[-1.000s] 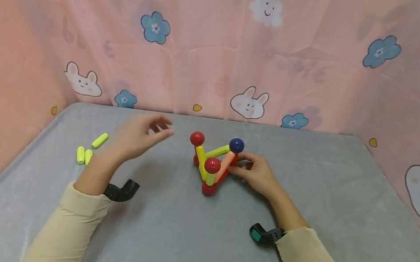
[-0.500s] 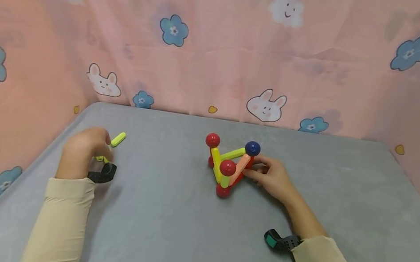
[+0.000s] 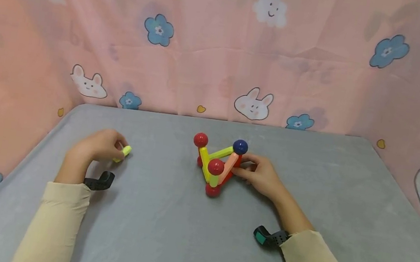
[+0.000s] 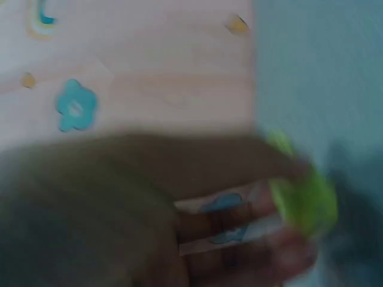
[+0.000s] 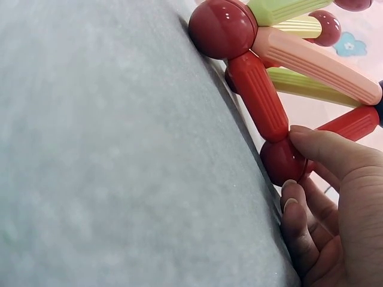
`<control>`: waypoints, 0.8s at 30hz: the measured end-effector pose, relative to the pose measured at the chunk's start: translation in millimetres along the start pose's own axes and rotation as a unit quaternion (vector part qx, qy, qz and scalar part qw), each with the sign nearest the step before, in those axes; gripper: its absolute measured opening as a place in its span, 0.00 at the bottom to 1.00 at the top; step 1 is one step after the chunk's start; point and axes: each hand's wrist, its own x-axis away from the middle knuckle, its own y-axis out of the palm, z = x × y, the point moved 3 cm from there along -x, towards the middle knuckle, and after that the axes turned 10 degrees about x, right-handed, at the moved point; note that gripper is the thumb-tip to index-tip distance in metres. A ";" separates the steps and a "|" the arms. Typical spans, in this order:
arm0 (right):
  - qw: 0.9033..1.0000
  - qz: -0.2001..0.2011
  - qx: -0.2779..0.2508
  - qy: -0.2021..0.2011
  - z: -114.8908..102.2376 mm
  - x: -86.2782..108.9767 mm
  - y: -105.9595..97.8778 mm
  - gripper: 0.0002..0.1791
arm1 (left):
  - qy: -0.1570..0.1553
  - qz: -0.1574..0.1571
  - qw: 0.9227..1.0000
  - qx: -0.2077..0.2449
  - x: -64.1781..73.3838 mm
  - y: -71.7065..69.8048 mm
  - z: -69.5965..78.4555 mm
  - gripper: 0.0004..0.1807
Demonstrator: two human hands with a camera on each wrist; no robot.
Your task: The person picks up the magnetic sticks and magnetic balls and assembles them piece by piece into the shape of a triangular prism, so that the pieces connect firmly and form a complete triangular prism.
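Observation:
My left hand (image 3: 100, 146) pinches yellow-green magnetic sticks (image 3: 127, 150) between thumb and fingers, over the left part of the table. In the left wrist view the sticks (image 4: 308, 203) are blurred and the fingers partly hide them. At the table's middle stands a frame of magnetic sticks and balls, with a dark blue ball (image 3: 240, 147) and a red ball (image 3: 200, 140) on top. My right hand (image 3: 260, 174) grips its lower right corner. In the right wrist view, thumb and fingertips hold a red ball (image 5: 281, 161) at the end of a red stick (image 5: 258, 95).
A grey cloth covers the table (image 3: 163, 232). Behind it and along both sides hangs a pink curtain (image 3: 186, 69) printed with rabbits, flowers and rainbows. Each wrist wears a black strap, such as the right wrist strap (image 3: 269, 238).
My left hand has moved left to the loose yellow-green sticks, taken hold of them, and shifted slightly right. The right hand keeps its grip on the frame.

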 end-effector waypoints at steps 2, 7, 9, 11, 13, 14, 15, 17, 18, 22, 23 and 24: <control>1.000 -0.001 -0.002 -0.002 1.1 0.9 0.0 0.19 | 0.069 -0.012 0.995 0.077 2.9 5.7 30.4 0.19; 1.000 -0.002 -0.009 -0.017 3.0 1.4 -0.5 0.20 | 0.177 -0.008 0.968 0.177 14.7 35.1 131.5 0.18; 1.000 0.000 -0.015 -0.024 4.1 2.0 -1.6 0.20 | 0.192 -0.012 0.969 0.157 9.4 51.9 165.3 0.17; 0.999 0.001 -0.020 -0.029 4.7 1.1 -0.7 0.20 | 0.194 -0.025 0.971 0.135 -1.2 67.6 186.7 0.17; 0.999 0.000 -0.025 -0.031 4.2 1.8 0.0 0.20 | 0.185 -0.040 0.975 0.119 -12.0 80.6 198.9 0.17; 0.999 -0.001 -0.025 -0.029 4.5 1.9 0.7 0.20 | 0.178 -0.048 0.976 0.118 -16.4 86.0 201.8 0.16; 0.999 -0.003 -0.023 -0.026 4.9 1.6 1.5 0.20 | 0.172 -0.053 0.977 0.118 -19.6 90.1 203.1 0.16; 1.000 -0.008 -0.021 -0.021 4.3 1.9 2.9 0.20 | 0.153 -0.051 0.979 0.123 -23.4 96.2 202.3 0.16; 1.000 -0.011 -0.019 -0.019 3.9 2.0 3.4 0.20 | 0.142 -0.049 0.980 0.127 -23.8 98.3 201.4 0.16; 1.000 -0.009 -0.020 -0.014 3.5 1.6 2.3 0.19 | 0.121 -0.036 0.982 0.139 -23.6 104.3 200.3 0.17; 1.000 -0.006 -0.020 -0.015 3.5 1.9 1.2 0.19 | 0.120 -0.034 0.982 0.141 -23.2 105.4 201.1 0.17; 1.000 -0.004 -0.020 -0.014 3.7 2.2 0.1 0.19 | 0.118 -0.031 0.982 0.143 -22.6 106.2 202.4 0.17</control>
